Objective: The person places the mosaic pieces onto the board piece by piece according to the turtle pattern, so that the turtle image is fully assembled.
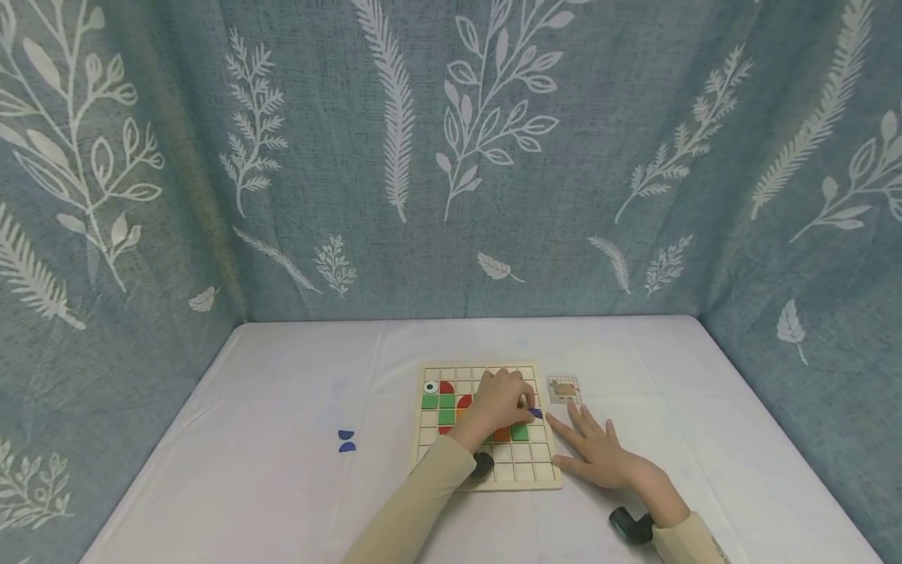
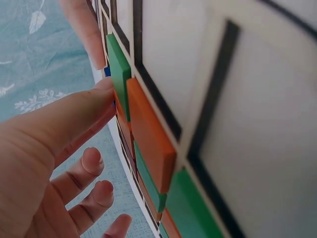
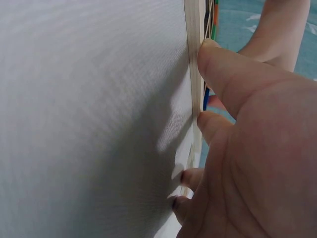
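A square-gridded wooden board (image 1: 524,472) lies on the white table, partly filled with green, red and orange tiles and a white eye tile (image 1: 431,387). Reaching across it, my left hand (image 1: 502,399) pinches a small blue tile (image 1: 536,413) between thumb and index finger, at the grid's right side. In the left wrist view the thumb covers most of that tile, beside a green square tile (image 2: 119,74); the other fingers are loosely bent. My right hand (image 1: 599,454) has its fingers spread, with thumb and index fingertips right at the board's right edge.
Two blue half-round pieces (image 1: 346,435) lie on the table left of the board. A small picture card (image 1: 564,389) with a grid pattern sits beside the board's upper right, just beyond my right fingertips. A leaf-patterned blue-green curtain (image 1: 423,266) encloses the table's back and sides.
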{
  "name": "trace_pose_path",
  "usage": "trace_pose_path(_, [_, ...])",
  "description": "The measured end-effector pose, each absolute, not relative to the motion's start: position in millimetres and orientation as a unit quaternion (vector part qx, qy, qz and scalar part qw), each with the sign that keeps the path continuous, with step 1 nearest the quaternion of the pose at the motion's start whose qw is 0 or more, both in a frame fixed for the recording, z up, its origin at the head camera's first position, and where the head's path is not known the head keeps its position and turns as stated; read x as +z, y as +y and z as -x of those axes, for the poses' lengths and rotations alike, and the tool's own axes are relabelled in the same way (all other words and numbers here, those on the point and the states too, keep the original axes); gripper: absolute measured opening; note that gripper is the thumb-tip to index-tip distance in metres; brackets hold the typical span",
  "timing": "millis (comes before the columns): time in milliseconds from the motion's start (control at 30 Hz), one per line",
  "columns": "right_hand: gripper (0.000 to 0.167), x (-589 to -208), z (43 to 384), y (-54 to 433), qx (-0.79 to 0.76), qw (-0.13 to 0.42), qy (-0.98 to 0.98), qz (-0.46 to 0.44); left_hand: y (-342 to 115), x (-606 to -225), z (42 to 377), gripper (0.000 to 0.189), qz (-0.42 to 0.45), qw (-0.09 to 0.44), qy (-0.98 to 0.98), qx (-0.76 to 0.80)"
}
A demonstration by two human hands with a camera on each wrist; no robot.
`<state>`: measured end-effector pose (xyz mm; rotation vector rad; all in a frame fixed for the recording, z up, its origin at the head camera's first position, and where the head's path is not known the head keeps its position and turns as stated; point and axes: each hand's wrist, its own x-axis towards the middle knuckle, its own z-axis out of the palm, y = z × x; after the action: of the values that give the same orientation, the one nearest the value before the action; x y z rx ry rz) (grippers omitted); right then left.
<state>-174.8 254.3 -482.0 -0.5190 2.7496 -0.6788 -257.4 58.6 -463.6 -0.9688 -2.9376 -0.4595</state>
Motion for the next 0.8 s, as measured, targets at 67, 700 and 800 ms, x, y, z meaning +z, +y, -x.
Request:
trace_pose_path(67, [0.066, -480.9, 174.7, 253.8, -0.230, 0.132, 0.948, 0.177, 56.7, -464.2, 256.9, 0.009, 0.309, 0.009, -0.938, -0.155])
trace_pose_path(700, [0.066, -481.4, 175.9, 252.3, -0.222, 0.136, 0.951, 0.169, 23.7, -465.0, 250.3, 0.012, 0.298, 0.032, -0.930, -0.213])
trace_pose_path(800, [0.066, -480.9, 175.6, 252.2, -0.224, 0.135, 0.950, 0.170, 17.0, -465.0, 248.7, 0.011, 0.292, 0.024, -0.928, -0.228])
